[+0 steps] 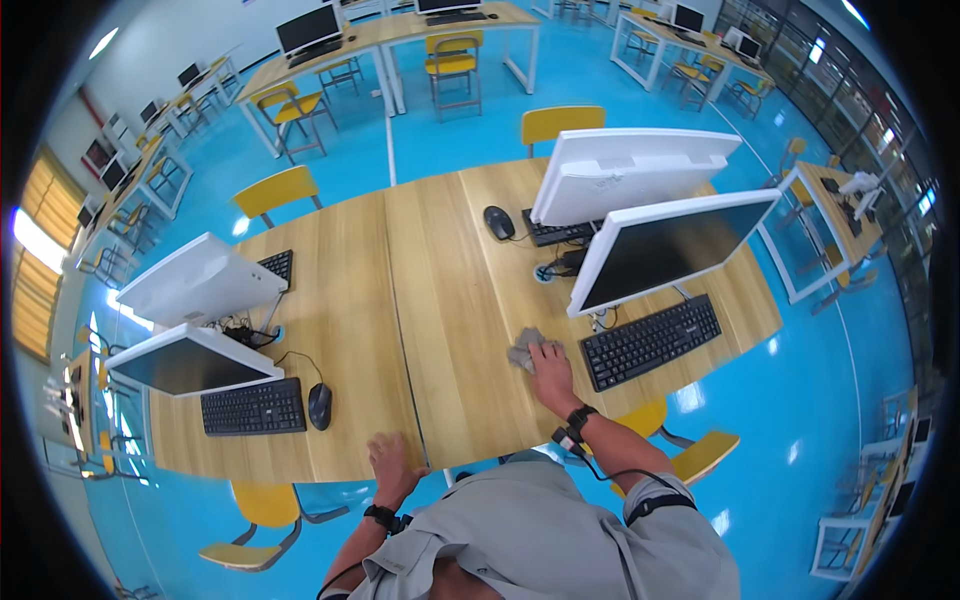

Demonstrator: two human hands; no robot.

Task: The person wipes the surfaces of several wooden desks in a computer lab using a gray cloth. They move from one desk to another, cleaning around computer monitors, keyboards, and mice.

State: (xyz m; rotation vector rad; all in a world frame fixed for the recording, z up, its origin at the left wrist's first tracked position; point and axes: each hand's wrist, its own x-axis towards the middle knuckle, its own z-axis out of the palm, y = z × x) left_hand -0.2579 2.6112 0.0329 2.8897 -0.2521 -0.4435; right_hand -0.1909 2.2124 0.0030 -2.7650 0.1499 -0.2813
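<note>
My right hand (553, 379) presses a crumpled grey cloth (524, 349) onto the wooden tabletop (442, 315), with the fingers over the cloth's right side. Just to the right of that hand lies a black keyboard (651, 341), below a white-framed monitor (675, 251). My left hand (394, 463) rests on the near edge of the table, left of the dark seam between two table sections. It holds nothing, and its fingers look slightly apart. A black mouse (320, 406) and another black keyboard (253, 409) lie to its upper left.
On the left stand two back-to-back monitors (196, 360) with cables behind. A second mouse (498, 223) lies on the far side, near a cable grommet (544, 273). Yellow chairs (264, 504) surround the table. More computer desks (420, 34) stand across the blue floor (450, 142).
</note>
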